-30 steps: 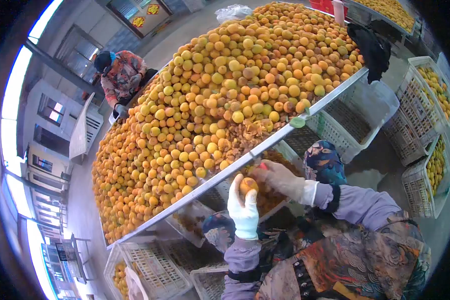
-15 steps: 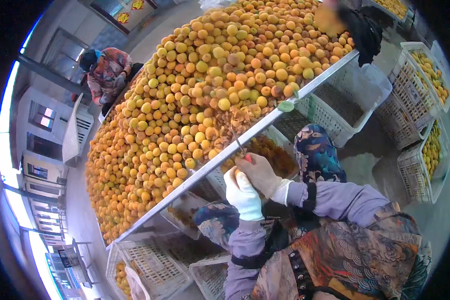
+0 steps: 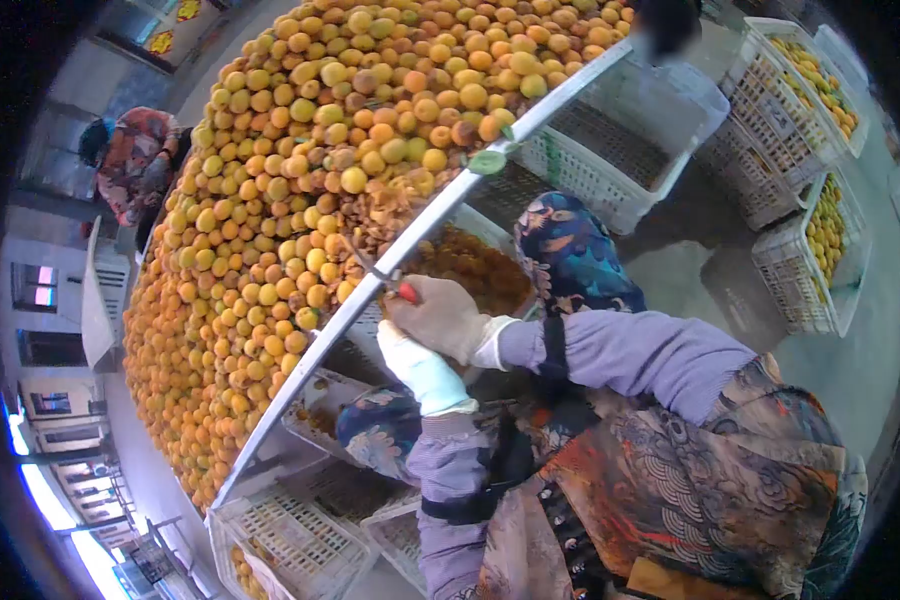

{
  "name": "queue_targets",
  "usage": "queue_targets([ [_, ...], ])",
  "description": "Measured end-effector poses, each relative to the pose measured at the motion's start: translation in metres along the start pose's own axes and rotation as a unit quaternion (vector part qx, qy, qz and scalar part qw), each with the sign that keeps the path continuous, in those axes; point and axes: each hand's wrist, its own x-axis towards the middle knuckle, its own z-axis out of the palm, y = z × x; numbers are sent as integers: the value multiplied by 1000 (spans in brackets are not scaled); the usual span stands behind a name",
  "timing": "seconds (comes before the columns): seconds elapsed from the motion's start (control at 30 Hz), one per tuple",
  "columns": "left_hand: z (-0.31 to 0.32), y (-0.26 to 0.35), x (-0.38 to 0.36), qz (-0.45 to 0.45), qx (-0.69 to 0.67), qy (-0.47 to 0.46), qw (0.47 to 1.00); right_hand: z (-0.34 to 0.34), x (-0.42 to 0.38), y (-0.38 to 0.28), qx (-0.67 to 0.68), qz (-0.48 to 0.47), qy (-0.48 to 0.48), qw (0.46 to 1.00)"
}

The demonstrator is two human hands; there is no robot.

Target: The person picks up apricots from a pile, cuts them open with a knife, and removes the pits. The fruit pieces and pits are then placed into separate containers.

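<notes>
Gloved in beige, my right hand [image 3: 442, 318] is closed around the red handle of a small knife [image 3: 408, 292]. Its blade points up and left across the table's metal edge [image 3: 342, 322]. My left hand [image 3: 415, 368], in a white glove, is curled just below and against the right one; what its fingers hold is hidden. Both hands are at the near side of a large heap of yellow-orange apricots [image 3: 260, 215]. Torn, brownish fruit scraps [image 3: 382, 212] lie on the table just beyond the knife.
Under the edge stands a crate of orange fruit pieces [image 3: 470, 268], close to my knee. White plastic crates [image 3: 610, 190] stand to the right, with stacked fruit-filled ones [image 3: 785, 100] beyond. More crates [image 3: 290, 530] sit at lower left. Another person [image 3: 135, 165] works across the heap.
The view has shifted, so the heap and my hands appear further left. My right hand now covers more of the left hand's fingers. The knife stays in my right hand.
</notes>
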Motion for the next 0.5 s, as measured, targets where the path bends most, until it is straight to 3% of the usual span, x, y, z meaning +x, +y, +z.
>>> queue_targets([
  [0.07,3,-4,2,-29,-73,-14,997,-1,2,2,-3,-12,-8,1000],
  [0.17,4,-1,4,-153,-171,-25,973,-6,3,2,-38,-36,-24,998],
  [0.27,12,9,-4,-155,-144,-13,977,-12,4,0,-66,-87,-33,993],
  [0.33,2,1,7,-213,-215,-105,947,-16,4,0,-97,-123,-40,987],
  [0.37,-3,-11,5,-215,-217,-106,946,-19,3,1,-99,-122,-39,987],
  [0.4,-14,-29,5,-73,43,-173,981,-22,2,1,-130,-184,-66,972],
  [0.43,-28,-43,7,77,302,-219,924,-22,0,0,-158,-248,-94,951],
  [0.47,-39,-46,8,216,536,-242,779,-21,-2,1,-124,-266,-75,953],
  [0.5,-43,-41,6,218,542,-230,778,-18,0,3,-26,-203,-91,975],
])
